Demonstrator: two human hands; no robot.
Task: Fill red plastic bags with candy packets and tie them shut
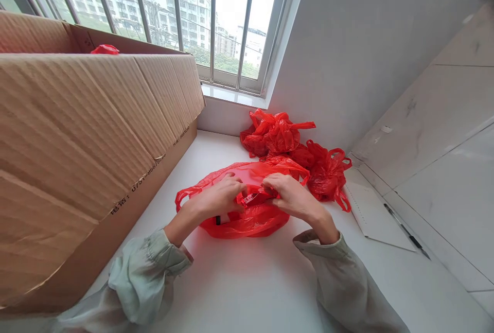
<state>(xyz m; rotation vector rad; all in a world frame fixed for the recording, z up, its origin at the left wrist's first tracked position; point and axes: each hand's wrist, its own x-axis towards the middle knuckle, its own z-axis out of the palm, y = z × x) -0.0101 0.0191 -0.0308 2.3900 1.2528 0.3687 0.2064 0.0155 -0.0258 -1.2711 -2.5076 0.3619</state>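
Observation:
A thin red plastic bag [250,226] lies spread on the white tabletop in front of me, its loop handles out to the sides. My left hand [222,194] is closed on the bag's left part, fingers curled into the film. From the other side, my right hand [287,194] pinches the bag near its middle. Between my fingertips a shiny crumpled patch with pale marks shows; I cannot make out what it is. Something pale with a dark end shows through the film below my left wrist.
A large cardboard box [96,132] stands at the left, with a bit of red plastic [105,49] above its edge. Crumpled red bags [276,135] lie against the back wall. On the right are a notebook [376,217] and a pen [407,232], beside a tiled wall.

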